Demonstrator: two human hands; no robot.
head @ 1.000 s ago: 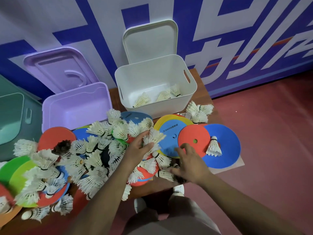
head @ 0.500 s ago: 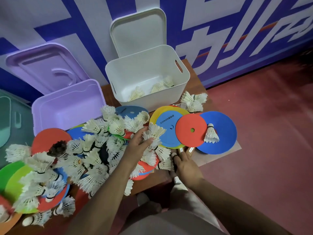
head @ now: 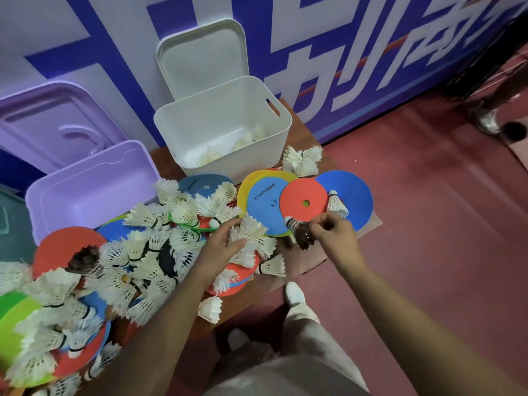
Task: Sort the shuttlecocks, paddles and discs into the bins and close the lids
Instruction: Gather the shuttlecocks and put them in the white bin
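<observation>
in front of the white bin (head: 283, 130), the left hand (head: 225, 247) clutches a bunch of white shuttlecocks (head: 253, 234) and the right hand (head: 335, 235) pinches a dark shuttlecock (head: 300, 234); they look light with brittle feathers, so grip the cork. loose discs (head: 263, 207) clutter the way to the open bin

— Where is the left grip (head: 220, 247)?
— At the end of the left forearm (head: 157, 310), which reaches in from the bottom edge. Its fingers (head: 228, 225) and thumb curl round a bunch of white shuttlecocks (head: 251, 238).
— And the right grip (head: 334, 235)?
— Back of the hand up, right forearm (head: 400, 295) coming from the lower right, fingertips (head: 317, 227) pinching a dark shuttlecock (head: 300, 234).
— Touching each other?
— No, apart, side by side.
</observation>
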